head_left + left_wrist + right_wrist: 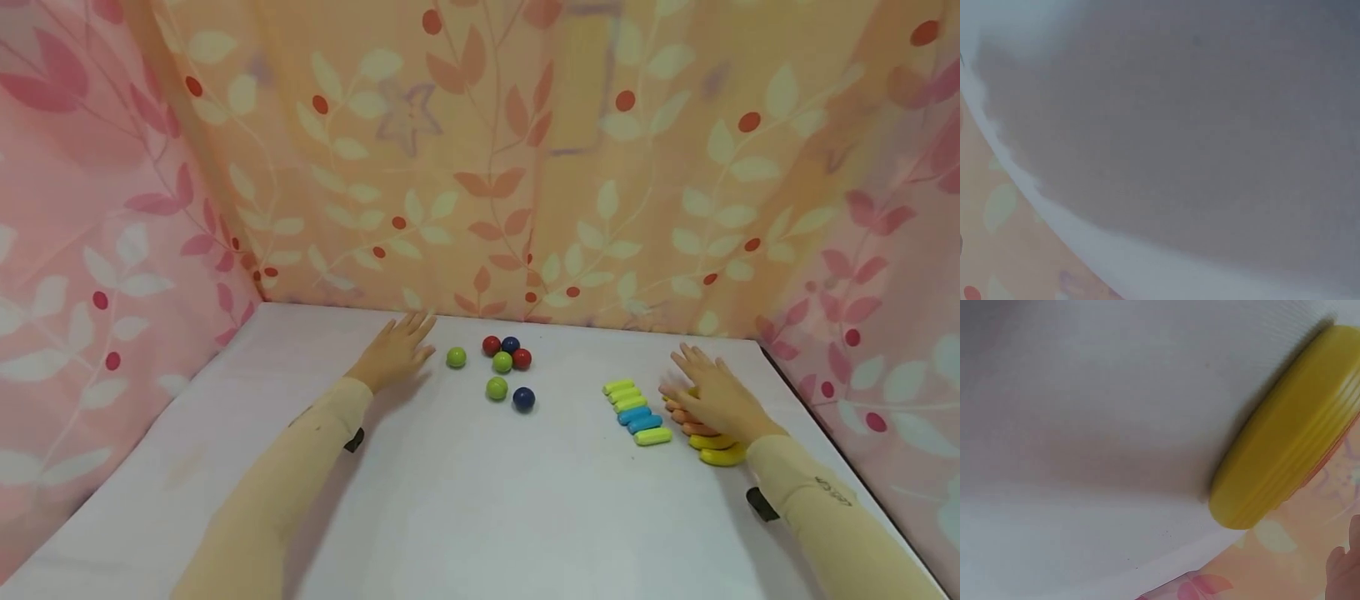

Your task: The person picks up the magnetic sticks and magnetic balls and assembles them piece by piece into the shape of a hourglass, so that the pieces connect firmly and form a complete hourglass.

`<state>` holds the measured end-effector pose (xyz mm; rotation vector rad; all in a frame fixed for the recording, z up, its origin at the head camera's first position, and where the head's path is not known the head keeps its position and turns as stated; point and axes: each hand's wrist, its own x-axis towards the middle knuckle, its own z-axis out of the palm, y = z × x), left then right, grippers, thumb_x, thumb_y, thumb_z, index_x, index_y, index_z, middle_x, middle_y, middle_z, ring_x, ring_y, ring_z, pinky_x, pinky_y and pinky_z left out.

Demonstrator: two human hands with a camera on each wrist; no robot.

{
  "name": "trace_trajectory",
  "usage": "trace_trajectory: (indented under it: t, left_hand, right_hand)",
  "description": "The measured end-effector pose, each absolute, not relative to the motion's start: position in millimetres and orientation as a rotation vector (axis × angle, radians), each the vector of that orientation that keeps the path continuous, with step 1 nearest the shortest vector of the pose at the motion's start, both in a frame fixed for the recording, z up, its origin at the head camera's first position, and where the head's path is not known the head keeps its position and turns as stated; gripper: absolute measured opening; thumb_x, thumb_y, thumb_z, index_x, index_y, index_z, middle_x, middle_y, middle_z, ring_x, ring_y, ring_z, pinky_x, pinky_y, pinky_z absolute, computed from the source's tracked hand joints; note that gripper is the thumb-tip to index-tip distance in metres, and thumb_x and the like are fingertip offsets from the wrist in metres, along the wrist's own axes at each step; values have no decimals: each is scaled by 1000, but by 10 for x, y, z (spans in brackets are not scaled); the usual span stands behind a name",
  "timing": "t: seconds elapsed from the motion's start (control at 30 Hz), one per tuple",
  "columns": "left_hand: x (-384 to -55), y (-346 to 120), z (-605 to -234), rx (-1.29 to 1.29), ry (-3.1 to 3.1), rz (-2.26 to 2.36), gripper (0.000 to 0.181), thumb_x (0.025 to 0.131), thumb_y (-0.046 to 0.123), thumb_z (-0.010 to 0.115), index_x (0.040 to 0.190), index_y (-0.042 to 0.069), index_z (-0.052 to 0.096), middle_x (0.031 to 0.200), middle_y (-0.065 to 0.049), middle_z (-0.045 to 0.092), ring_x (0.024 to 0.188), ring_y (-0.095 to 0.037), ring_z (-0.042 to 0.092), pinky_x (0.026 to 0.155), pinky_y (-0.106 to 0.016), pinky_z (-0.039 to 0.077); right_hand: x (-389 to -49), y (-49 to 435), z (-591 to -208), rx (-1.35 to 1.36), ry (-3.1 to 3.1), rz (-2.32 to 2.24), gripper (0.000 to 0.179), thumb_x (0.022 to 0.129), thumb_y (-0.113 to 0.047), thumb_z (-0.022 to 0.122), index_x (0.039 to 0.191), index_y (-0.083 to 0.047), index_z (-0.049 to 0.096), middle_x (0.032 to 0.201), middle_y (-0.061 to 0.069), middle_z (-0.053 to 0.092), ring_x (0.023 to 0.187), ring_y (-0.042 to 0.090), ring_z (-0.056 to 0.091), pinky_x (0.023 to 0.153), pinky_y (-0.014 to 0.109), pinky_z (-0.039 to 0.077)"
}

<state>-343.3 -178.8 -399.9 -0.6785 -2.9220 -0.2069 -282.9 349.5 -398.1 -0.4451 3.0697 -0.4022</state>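
Note:
My left hand (pixel 393 354), fingers straight, is over the table left of a light green ball (pixel 456 357) and holds nothing. Over a row of yellow and orange curved pieces on the right lies my right hand (pixel 716 396), fingers extended, partly hiding them; whether it touches them I cannot tell. The nearest yellow piece (pixel 722 455) shows beside the wrist. Close up in the right wrist view, a ridged yellow piece (pixel 1279 437) lies on the table, with the hand's fingers (pixel 1344 575) at the lower right edge. The left wrist view has only shadowed tabletop (pixel 1179 137) and curtain.
Red, dark blue (pixel 524 399) and green balls group near the table's middle back. Left of the right hand, short lime sticks (pixel 652 436) and blue sticks (pixel 645 424) form a slanted row. Floral curtains (pixel 487 167) close off the back and sides of the white table (pixel 480 500).

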Motion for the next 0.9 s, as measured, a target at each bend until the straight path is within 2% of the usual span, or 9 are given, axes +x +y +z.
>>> trace_trajectory:
  t: [0.23,0.4,0.67,0.8,0.9]
  left_hand:
    - [-3423,-1773,-4031,-715,-2908,-195,62,106,39,40,158,9,23,167,-12,15,153,-34,19,124,-57,16]
    - [-3387,-1755,-4044,-750,-2924,-209,62,105,39,43,157,8,27,166,-14,19,153,-34,19,124,-57,17]
    - [-3442,-1730,-4078,-762,-2936,-417,64,104,34,48,157,6,26,164,-19,22,150,-43,21,122,-57,22]
    - [-3438,-1697,-4079,-708,-2986,-684,67,102,30,55,157,5,26,164,-22,17,150,-44,22,122,-56,23]
    - [-3426,-1658,-4086,-626,-2994,-891,68,99,30,61,155,4,31,163,-23,18,149,-42,26,122,-55,25]
  right_hand:
    - [-2817,3505,-3994,-482,3071,-379,85,97,-53,53,154,4,24,161,31,15,150,49,9,122,64,-2]
    - [-2777,3555,-4037,-510,3074,-378,81,98,-48,55,152,7,29,159,34,19,148,51,12,120,66,3]
    - [-2728,3558,-4060,-456,3038,-457,77,98,-44,57,149,8,34,157,36,19,146,54,13,119,67,5]
    - [-2721,3556,-4042,-332,3000,-521,79,97,-48,57,149,7,35,154,38,24,140,60,22,114,71,16]
    - [-2725,3554,-4035,-208,2954,-604,83,95,-53,58,150,4,33,150,39,31,134,59,34,109,71,28]
